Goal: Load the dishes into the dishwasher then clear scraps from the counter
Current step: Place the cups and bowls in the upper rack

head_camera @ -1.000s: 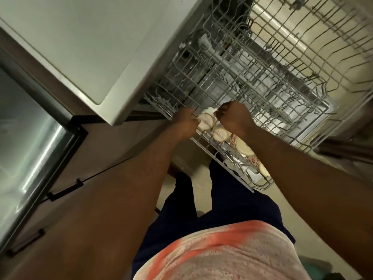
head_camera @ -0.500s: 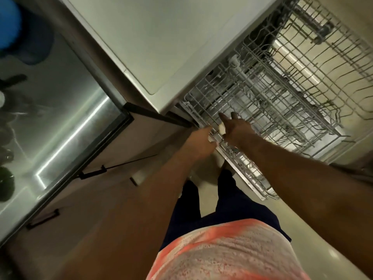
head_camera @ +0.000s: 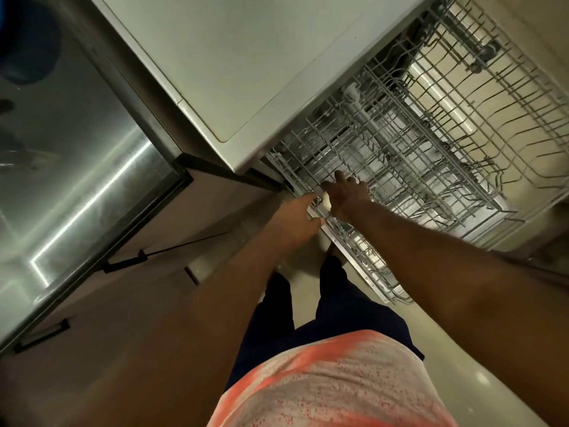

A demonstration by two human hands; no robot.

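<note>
Mid-frame, the pale cup [head_camera: 325, 201] sits in a corner of the rack [head_camera: 431, 167], under the right hand [head_camera: 346, 195] with its fingers spread and uncurled, while the left hand [head_camera: 300, 217] touches the rim just beside it, grip unclear.

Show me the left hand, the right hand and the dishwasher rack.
left hand [head_camera: 297, 215]: head view, back of the hand.
right hand [head_camera: 349, 195]: head view, back of the hand.
dishwasher rack [head_camera: 431, 180]: head view, wire floor mid-rack.

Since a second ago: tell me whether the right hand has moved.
Yes. The right hand has shifted left along the rack, closer to the corner of the white countertop.
</note>
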